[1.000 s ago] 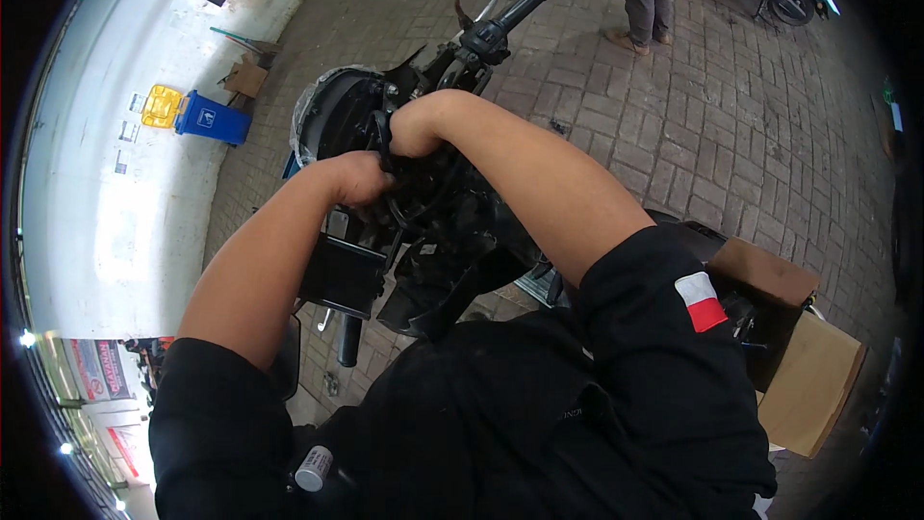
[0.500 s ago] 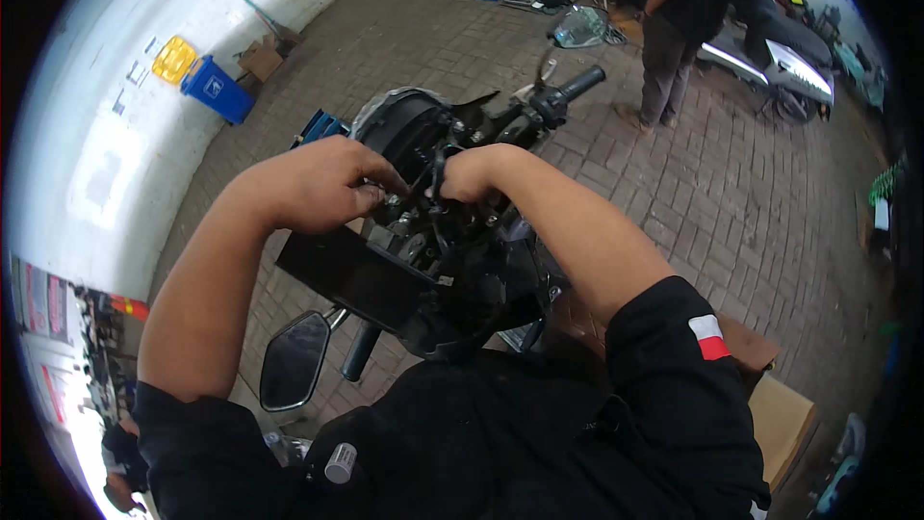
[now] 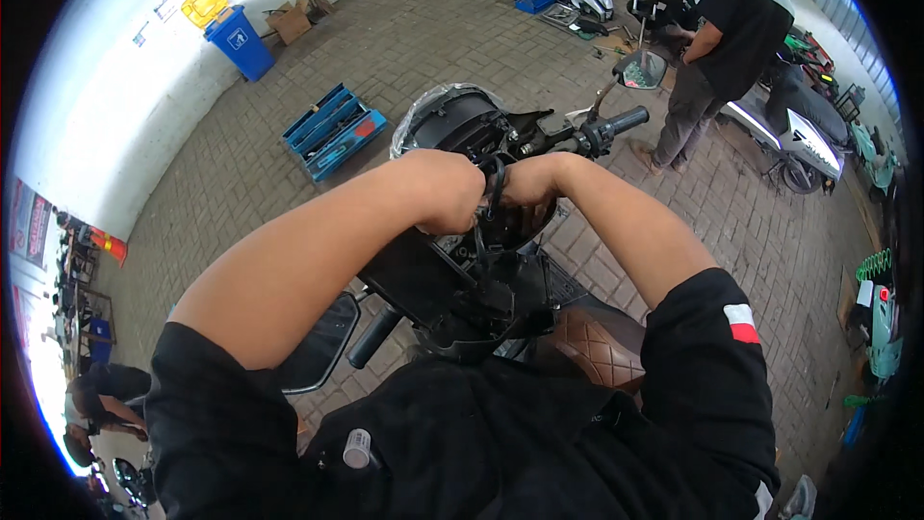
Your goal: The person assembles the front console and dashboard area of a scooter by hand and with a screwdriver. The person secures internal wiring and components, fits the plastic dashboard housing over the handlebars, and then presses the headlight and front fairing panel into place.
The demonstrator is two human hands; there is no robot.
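Note:
Both my hands are in the opened front end of a motor scooter, between its handlebars. My left hand (image 3: pixel 450 195) is closed, its back toward me; its fingertips and whatever they pinch are hidden. Close beside it, my right hand (image 3: pixel 531 181) has its fingers curled at a looped black cable (image 3: pixel 497 185), which stands up between the two hands. Below them lie more dark wires and a black body panel (image 3: pixel 419 274). Beyond the hands sits the black front cowl (image 3: pixel 448 125), edged with clear plastic wrap.
Handlebar grips (image 3: pixel 630 121) stick out right and near left, by a mirror (image 3: pixel 322 347). A brown quilted seat (image 3: pixel 597 347) is at my right. An open blue toolbox (image 3: pixel 332 130) lies on the paving. Two people and another scooter (image 3: pixel 808 149) are at far right.
My left hand has moved right, close to my right hand, and its fingers have curled in. The view has shifted, bringing the blue toolbox and seat into fuller sight.

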